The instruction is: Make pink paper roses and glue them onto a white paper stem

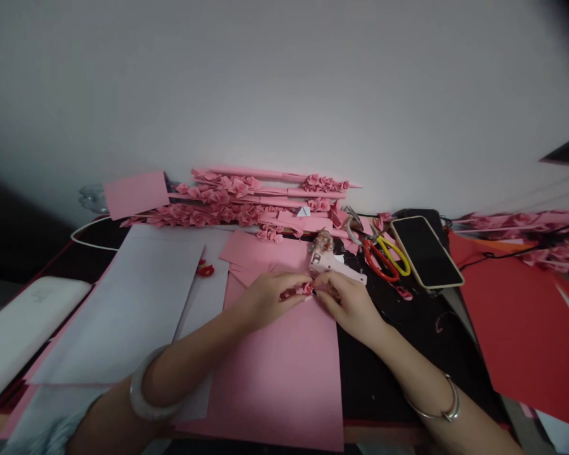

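Between my two hands is a small pink folded paper flower (307,289), held just above a large pink paper sheet (279,379). My left hand (268,297) pinches the flower from the left side. From the right, my right hand (348,303) closes thumb and fingers at the flower's edge. Right behind my hands lies a pale pink glue gun (341,266), its nozzle end near a crusted brownish lump (323,241). My fingers partly hide the flower.
Pink paper flower stems (227,196) lie piled along the wall. Red-and-yellow-handled pliers (389,256) and a phone (427,253) rest at right, beside red sheets (526,328). White sheets (128,309), red-handled scissors (205,270) and a white device (33,322) occupy the left.
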Demonstrator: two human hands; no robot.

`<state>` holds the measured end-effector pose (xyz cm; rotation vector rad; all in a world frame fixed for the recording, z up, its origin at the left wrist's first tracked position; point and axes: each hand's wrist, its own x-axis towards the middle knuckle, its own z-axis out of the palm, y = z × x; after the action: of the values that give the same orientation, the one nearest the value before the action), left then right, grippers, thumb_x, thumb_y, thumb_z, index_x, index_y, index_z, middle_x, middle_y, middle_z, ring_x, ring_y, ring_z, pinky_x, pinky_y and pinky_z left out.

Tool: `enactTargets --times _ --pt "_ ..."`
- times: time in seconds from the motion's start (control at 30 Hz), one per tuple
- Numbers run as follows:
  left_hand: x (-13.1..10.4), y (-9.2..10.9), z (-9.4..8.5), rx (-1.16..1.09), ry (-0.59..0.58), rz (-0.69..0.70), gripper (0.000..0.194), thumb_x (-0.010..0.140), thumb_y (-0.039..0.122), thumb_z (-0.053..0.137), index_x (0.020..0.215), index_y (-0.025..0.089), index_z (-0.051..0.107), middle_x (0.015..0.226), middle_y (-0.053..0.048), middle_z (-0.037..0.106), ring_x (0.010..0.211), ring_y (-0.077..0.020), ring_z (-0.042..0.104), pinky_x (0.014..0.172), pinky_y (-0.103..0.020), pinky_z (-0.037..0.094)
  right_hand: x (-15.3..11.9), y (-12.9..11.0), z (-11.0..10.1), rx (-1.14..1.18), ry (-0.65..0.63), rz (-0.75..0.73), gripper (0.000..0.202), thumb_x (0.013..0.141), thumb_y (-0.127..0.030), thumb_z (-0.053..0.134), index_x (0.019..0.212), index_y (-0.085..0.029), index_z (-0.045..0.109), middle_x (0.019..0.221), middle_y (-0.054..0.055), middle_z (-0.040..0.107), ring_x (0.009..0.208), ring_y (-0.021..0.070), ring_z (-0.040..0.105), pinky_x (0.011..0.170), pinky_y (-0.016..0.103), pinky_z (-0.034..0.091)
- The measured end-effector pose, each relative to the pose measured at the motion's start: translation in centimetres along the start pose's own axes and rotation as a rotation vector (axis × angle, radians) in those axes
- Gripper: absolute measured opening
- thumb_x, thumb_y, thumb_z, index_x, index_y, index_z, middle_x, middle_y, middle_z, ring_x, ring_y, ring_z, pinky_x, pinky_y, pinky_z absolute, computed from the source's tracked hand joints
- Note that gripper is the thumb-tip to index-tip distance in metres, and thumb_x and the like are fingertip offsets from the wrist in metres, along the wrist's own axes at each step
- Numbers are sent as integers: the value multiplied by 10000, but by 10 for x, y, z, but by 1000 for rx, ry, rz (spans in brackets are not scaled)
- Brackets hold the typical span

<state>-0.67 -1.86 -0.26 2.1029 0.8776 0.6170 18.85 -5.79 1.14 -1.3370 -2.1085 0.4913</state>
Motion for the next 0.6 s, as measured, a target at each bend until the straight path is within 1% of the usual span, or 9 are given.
enactTargets --times 0.13,0.37,0.6 --pt "1 -1 0 13 13 18 174 870 258 530 968 189 656 773 -5 640 722 -137 558 665 -234 432 1 0 0 1 9 -12 107 836 -115 535 883 -199 581 812 37 668 688 152 617 633 247 481" --pt "0 2 -1 -7 6 -4 166 866 243 537 968 192 657 820 -13 654 761 -142 574 704 -245 447 0 -1 0 15 0 -10 104 839 -114 533 889 -190 582 821 41 663 696 149 619 643 245 483" --pt "-2 1 -1 -24 20 -1 189 864 242 551 1013 196 659 859 -19 676 781 -140 588 706 -237 455 -2 -4 -2 4 -9 2 96 844 -122 524 879 -186 586 828 45 666 690 150 622 640 245 487"
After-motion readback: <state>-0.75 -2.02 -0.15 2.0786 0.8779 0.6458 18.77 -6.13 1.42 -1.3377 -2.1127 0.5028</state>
